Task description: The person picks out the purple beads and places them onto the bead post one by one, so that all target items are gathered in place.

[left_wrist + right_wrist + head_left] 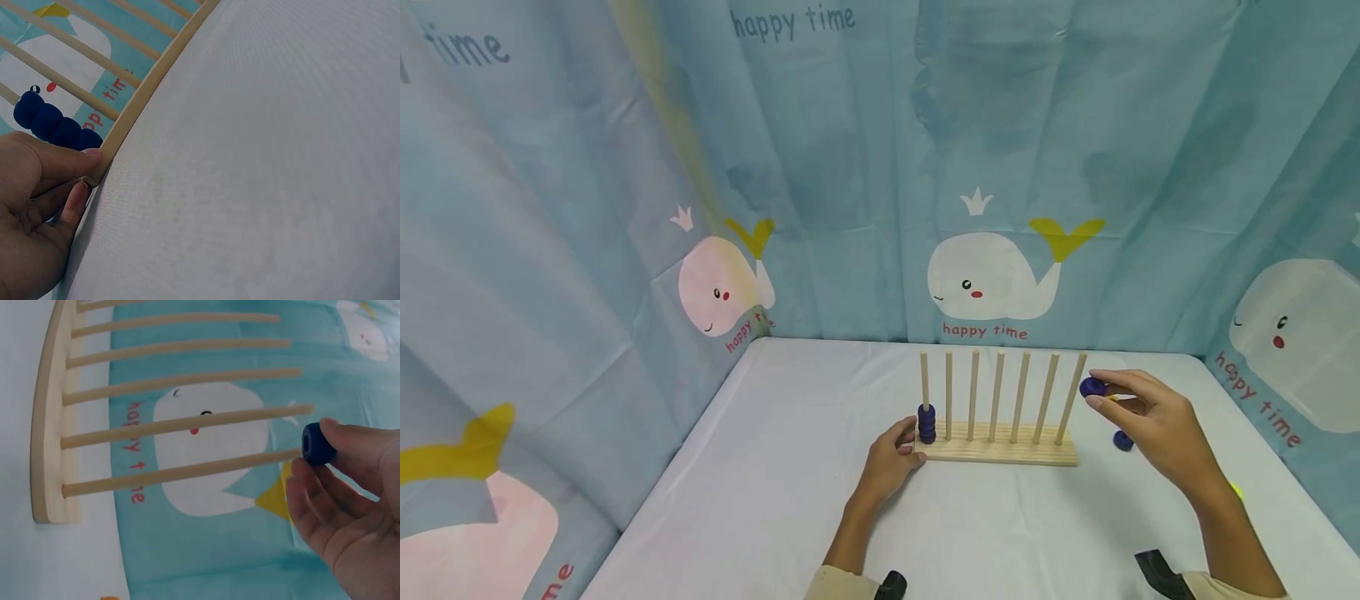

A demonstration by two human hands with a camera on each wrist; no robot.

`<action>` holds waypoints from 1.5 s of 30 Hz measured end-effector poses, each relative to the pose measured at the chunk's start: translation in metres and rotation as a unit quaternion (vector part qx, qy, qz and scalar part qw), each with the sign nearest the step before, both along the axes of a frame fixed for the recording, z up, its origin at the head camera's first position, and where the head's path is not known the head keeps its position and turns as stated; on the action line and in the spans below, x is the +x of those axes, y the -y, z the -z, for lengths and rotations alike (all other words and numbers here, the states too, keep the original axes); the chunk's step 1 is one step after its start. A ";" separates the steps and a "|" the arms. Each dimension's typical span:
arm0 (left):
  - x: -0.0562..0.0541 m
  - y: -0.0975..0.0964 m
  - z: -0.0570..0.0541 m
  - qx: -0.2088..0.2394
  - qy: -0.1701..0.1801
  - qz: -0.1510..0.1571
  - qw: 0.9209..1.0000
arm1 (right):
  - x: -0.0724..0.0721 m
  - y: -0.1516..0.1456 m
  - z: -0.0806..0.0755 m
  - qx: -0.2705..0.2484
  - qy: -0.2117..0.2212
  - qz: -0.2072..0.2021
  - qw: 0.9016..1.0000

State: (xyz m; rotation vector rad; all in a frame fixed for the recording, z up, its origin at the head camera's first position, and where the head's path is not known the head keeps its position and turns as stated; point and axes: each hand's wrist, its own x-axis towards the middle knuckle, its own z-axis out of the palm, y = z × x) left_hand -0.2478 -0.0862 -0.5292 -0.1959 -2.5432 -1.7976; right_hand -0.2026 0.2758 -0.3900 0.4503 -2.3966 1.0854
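Note:
A wooden peg rack (1000, 452) stands on the white table, its row of upright pegs rising from a flat base. Dark blue beads (927, 423) are stacked at the bottom of the leftmost peg. My left hand (886, 461) grips the left end of the base; the left wrist view shows thumb and finger pinching its corner beside the stacked beads. Between thumb and fingertips my right hand (1165, 429) pinches a single dark blue bead (320, 444) close to the top of the rightmost peg. The bead's hole faces the pegs in the right wrist view.
Another dark blue bead (1123, 441) lies on the table (760, 500) to the right of the rack. A yellow object (1237, 492) shows partly behind the right forearm. An orange object (110, 598) peeks in at the bottom edge. Blue whale-print curtains (865, 275) surround the table.

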 end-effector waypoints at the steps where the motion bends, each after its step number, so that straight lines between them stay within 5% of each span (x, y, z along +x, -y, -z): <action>1: 0.000 0.000 0.000 0.000 0.002 0.002 1.000 | 0.000 0.001 -0.001 -0.001 -0.001 -0.003 1.000; 45: -0.001 0.001 0.001 0.004 -0.004 0.000 1.000 | -0.018 0.072 -0.028 -0.039 -0.031 -0.099 0.994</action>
